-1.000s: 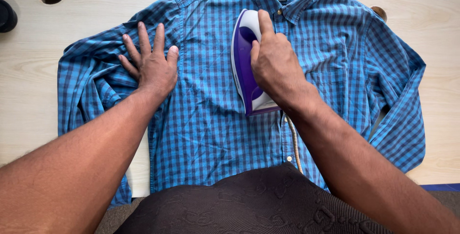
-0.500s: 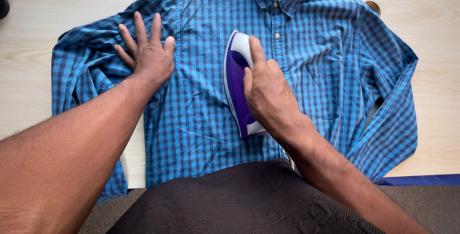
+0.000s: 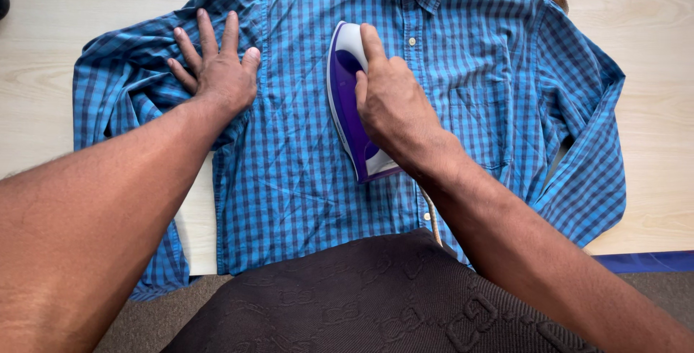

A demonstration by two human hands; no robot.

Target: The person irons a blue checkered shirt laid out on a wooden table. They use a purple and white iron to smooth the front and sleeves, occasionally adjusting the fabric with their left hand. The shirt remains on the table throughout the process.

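A blue checked shirt [image 3: 303, 172] lies front-up and buttoned on a pale wooden table [image 3: 43, 121], its collar toward the far edge and its hem hanging over the near edge against the person's dark patterned garment [image 3: 361, 302]. The right hand [image 3: 394, 107] is closed around the handle of a purple and white iron [image 3: 347, 100], forefinger stretched along the top, the iron resting sole-down on the shirt's chest just beside the button placket, nose pointing to the collar. The left hand [image 3: 217, 71] lies flat and open, fingers spread, pressing the cloth near the shoulder seam where the sleeve [image 3: 116, 85] bunches toward the table's left edge; it grips nothing. A pale cord [image 3: 434, 219] trails from the iron's heel toward the near edge. The step in hand looks like pressing the front panel beside the placket. Creases show below the iron toward the hem, so the next pass probably calls for a steady glide with the cloth held taut, keeping clear of the buttons.
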